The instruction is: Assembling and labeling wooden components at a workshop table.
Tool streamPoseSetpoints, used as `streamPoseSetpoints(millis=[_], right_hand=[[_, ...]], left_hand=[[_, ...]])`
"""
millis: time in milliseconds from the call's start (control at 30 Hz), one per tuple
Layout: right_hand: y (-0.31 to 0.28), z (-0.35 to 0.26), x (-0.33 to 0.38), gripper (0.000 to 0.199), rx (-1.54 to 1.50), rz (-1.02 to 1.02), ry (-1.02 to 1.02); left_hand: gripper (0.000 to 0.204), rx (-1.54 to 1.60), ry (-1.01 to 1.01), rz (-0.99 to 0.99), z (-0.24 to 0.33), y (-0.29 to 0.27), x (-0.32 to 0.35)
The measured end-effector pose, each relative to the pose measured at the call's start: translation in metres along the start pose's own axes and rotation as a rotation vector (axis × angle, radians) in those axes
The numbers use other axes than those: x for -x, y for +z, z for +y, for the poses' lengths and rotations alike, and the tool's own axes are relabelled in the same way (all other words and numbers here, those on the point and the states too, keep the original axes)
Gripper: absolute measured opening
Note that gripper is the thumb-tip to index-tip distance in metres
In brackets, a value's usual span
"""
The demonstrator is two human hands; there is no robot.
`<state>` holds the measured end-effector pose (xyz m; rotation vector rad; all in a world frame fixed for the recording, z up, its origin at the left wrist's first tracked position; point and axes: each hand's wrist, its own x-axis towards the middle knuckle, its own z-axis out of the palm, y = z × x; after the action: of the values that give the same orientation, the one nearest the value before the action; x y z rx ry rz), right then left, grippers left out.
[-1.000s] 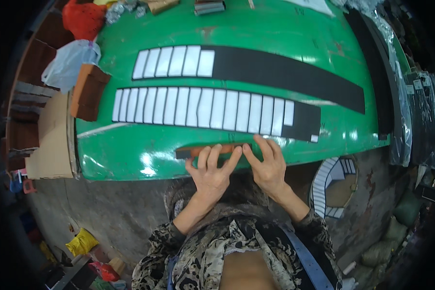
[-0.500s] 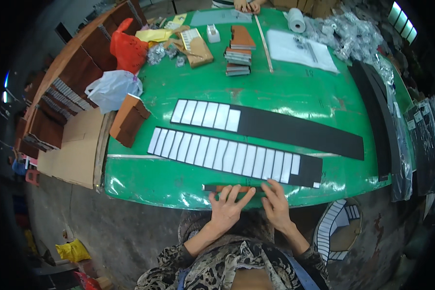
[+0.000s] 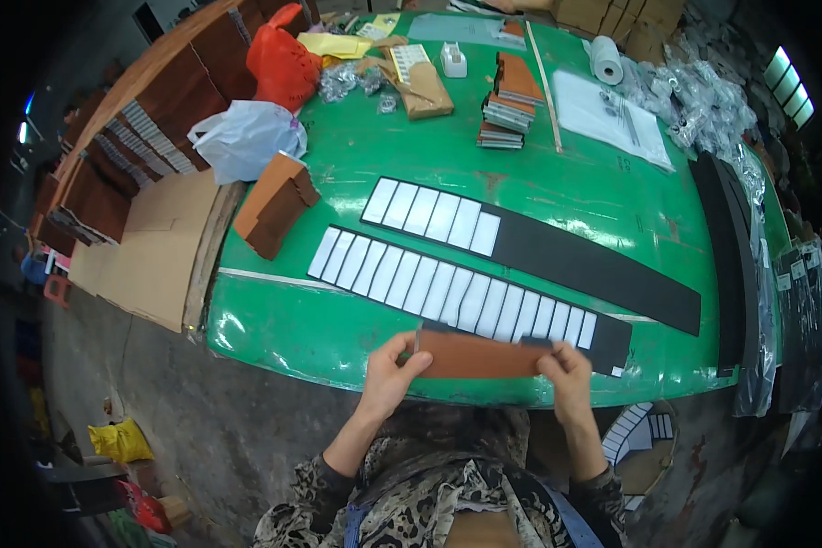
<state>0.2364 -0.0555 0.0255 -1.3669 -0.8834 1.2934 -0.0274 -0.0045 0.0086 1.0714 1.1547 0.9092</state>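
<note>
Both hands are up at the near edge of the green surface [image 3: 338, 338], sharing one brown strip [image 3: 484, 354]. The left hand [image 3: 393, 370] has its grip closed on the strip's left end, thumb on top and fingers curled beneath. The right hand [image 3: 566, 374] pinches the right end the same way. The strip lies level between them, just above the edge and overlapping the near end of the closer black band [image 3: 612, 340]. That band carries a row of white tiles [image 3: 447, 292] set side by side. A second black band [image 3: 594, 269] runs behind it, with its own shorter row of white pieces [image 3: 429, 215]. Off to the left a brown box [image 3: 274, 205] sits near a white plastic bag [image 3: 242, 137], a red bag [image 3: 283, 59] behind that. Farther back, a stack of brown and grey pieces [image 3: 511, 100] stands beside a white sheet [image 3: 612, 114].
</note>
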Motion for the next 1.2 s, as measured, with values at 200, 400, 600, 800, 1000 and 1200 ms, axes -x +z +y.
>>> streamPoseSetpoints(millis=[200,400,600,800,1000,1200], right_hand=[[0.019,-0.046,-0.038,0.031,-0.102,-0.066,-0.133],[0.053,-0.054,-0.058,0.039,-0.005,-0.159,-0.08],[0.045,-0.072,-0.091,0.04,0.007,-0.07,-0.153],[0.023,-0.162,-0.245,0.05,0.592,0.218,-0.543],[0.018,-0.189,-0.374,0.039,0.397,0.264,-0.296],[-0.001,-0.17,-0.429,0.036,0.815,0.466,-0.356]], left_hand=[[0.025,0.459,-0.098,-0.03,0.036,0.017,-0.04],[0.032,0.702,-0.084,-0.049,0.049,0.054,-0.058],[0.041,0.45,0.004,-0.163,0.052,0.075,-0.072],[0.026,0.024,0.176,-0.016,0.059,-0.012,-0.051],[0.01,-0.027,0.232,0.445,0.075,-0.082,-0.036],[0.009,-0.092,0.304,0.629,0.085,-0.123,-0.033]])
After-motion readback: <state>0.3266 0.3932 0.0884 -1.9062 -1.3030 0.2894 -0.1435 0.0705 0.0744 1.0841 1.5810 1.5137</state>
